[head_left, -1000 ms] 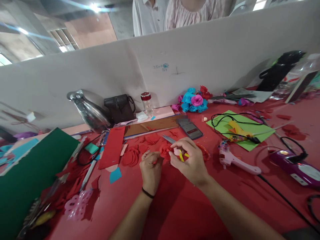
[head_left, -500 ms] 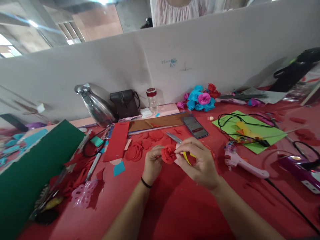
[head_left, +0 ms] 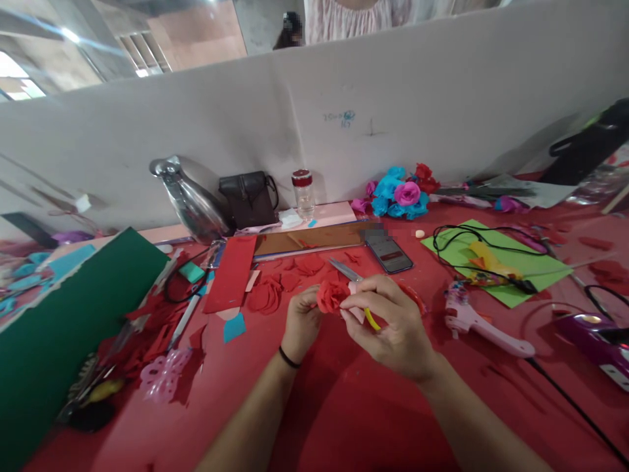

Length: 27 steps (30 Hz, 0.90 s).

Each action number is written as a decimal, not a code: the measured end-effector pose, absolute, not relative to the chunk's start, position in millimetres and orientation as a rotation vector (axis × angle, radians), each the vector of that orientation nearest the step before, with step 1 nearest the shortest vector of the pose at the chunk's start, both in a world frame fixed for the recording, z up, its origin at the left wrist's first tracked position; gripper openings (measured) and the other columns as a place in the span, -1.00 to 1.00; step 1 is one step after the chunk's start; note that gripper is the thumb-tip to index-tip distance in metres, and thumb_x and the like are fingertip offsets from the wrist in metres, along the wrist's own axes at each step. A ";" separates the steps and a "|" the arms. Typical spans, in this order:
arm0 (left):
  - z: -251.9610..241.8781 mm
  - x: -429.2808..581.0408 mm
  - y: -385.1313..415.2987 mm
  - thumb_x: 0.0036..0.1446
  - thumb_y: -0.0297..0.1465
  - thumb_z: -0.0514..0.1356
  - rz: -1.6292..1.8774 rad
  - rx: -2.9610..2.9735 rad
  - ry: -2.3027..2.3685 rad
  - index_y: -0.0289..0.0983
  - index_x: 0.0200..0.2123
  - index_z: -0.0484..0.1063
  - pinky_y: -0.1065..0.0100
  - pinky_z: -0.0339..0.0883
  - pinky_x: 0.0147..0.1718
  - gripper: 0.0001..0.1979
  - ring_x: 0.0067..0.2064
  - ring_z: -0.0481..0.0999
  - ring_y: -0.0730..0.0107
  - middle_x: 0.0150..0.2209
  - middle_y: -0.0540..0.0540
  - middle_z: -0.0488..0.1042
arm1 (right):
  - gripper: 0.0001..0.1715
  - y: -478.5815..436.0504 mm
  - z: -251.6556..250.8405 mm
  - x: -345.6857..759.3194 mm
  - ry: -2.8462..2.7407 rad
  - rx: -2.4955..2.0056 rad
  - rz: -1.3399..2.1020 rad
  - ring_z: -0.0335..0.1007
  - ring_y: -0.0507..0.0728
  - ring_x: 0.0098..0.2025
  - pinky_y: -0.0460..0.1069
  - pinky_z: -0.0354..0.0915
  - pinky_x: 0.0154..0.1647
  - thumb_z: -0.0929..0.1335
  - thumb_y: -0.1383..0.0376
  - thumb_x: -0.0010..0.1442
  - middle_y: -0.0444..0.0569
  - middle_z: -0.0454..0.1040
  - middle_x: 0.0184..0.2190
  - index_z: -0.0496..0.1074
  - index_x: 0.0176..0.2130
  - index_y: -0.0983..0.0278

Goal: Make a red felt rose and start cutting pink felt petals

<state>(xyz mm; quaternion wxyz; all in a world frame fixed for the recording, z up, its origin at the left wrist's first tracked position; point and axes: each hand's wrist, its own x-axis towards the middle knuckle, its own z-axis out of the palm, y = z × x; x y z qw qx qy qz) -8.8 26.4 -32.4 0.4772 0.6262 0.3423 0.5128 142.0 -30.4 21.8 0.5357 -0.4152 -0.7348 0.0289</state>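
Note:
A red paper flower (head_left: 331,297) with ruffled petals is held above the middle of the table. My left hand (head_left: 301,321) closes on it from the left, its fingertips partly behind the petals. At the flower's right edge, my right hand (head_left: 390,321) pinches a petal between thumb and fingers. Behind the right hand lie scissors (head_left: 346,270) with yellow handles, partly covered by it. Beyond my left hand, cut red petals (head_left: 265,296) lie in a stack, with more loose pieces farther back.
To the right are a pink glue gun (head_left: 484,328) with its cord and a green sheet (head_left: 511,295). A phone (head_left: 388,252) lies behind my hands. Finished paper flowers (head_left: 400,193), a jar (head_left: 303,195) and a steel flask (head_left: 194,203) stand along the partition. A green board (head_left: 83,328) is at left.
The flower has tipped so its face is turned more upward, and my right fingers have shifted slightly along its right edge. The whole view has moved a little.

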 end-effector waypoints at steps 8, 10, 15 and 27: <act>-38.0 -8.6 27.8 0.02 -0.25 0.25 1.251 1.581 0.830 -0.25 -0.58 0.54 0.29 0.32 -0.24 -0.76 -0.39 0.40 0.36 -0.49 -0.08 0.52 | -0.88 -28.6 18.2 141.7 -1.804 -1.040 -0.069 0.37 0.06 -0.37 0.02 0.26 -0.28 0.34 0.43 0.10 -0.10 0.40 -0.43 0.46 -0.35 0.23; -35.3 -8.2 26.4 0.00 -0.24 0.26 1.229 1.569 0.849 -0.25 -0.60 0.53 0.31 0.32 -0.25 -0.76 -0.39 0.40 0.36 -0.48 -0.08 0.52 | -0.89 -28.8 18.4 139.7 -1.755 -1.055 -0.019 0.35 0.06 -0.37 0.02 0.26 -0.30 0.33 0.42 0.11 -0.10 0.39 -0.45 0.45 -0.36 0.23; -29.6 -4.7 23.2 -0.09 -0.28 0.32 1.184 1.426 0.870 -0.26 -0.61 0.53 0.35 0.32 -0.30 -0.81 -0.42 0.40 0.40 -0.49 -0.06 0.52 | -0.92 -31.0 19.6 139.1 -1.605 -1.079 0.218 0.33 0.06 -0.37 -0.02 0.29 -0.34 0.31 0.40 0.12 -0.07 0.38 -0.40 0.41 -0.34 0.24; -31.4 -3.2 27.3 -0.09 -0.38 0.28 1.291 1.240 0.892 -0.31 -0.48 0.53 0.31 0.34 -0.24 -0.90 -0.35 0.46 0.34 -0.43 -0.07 0.54 | -0.85 -15.4 6.4 150.9 -1.469 -1.402 0.508 0.36 0.08 -0.40 -0.04 0.29 -0.34 0.27 0.27 0.14 -0.05 0.47 -0.41 0.41 -0.34 0.26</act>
